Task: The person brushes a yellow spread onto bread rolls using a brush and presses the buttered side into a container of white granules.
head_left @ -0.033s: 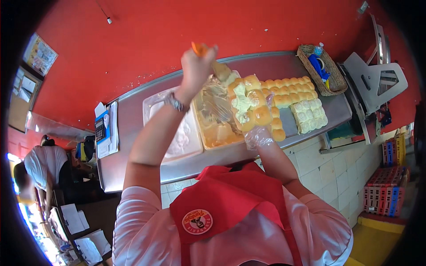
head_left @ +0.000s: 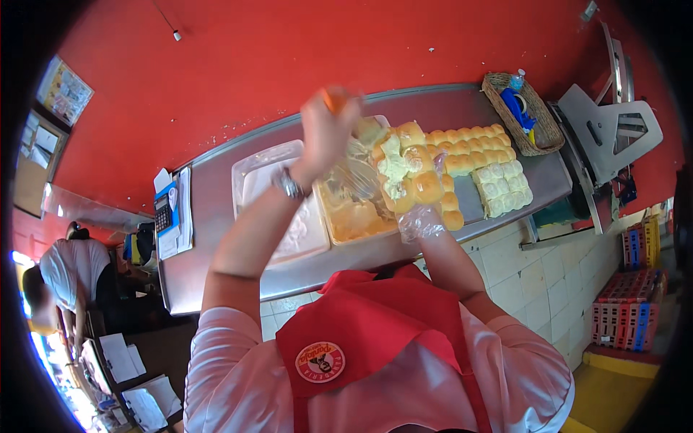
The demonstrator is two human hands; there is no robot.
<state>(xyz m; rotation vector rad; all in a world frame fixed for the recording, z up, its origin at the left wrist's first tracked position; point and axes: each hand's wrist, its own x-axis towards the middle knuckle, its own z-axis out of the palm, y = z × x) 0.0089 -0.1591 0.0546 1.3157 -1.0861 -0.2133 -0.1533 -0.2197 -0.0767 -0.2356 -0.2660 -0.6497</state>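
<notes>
My left hand [head_left: 325, 130], with a metal watch on its wrist, is raised over the tubs and closed on an orange-handled spreading tool [head_left: 334, 99]. Motion blurs the tool, so its exact kind is unclear. Clear thin plastic covers my right hand [head_left: 420, 224], which holds the near end of a slab of joined golden buns [head_left: 427, 187]; its fingers are mostly hidden. Pale cream [head_left: 393, 164] is smeared over part of that slab. Left of the buns lies a shallow tub [head_left: 354, 216] with a tan, streaked spread. Beside it is a whitish tub [head_left: 245, 180] with pale contents.
More golden buns [head_left: 473, 148] and a pale block of buns [head_left: 503, 189] lie rightward on the metal table [head_left: 209, 224]. A wicker basket [head_left: 545, 133] stands near a slicer-like machine [head_left: 610, 133]. Papers and a calculator [head_left: 163, 216] are leftward. Another person [head_left: 76, 270] bends at far left.
My left hand has shifted slightly down and to the right with the orange-handled spreading tool. My right hand and the slab of buns stay nearly in place.
</notes>
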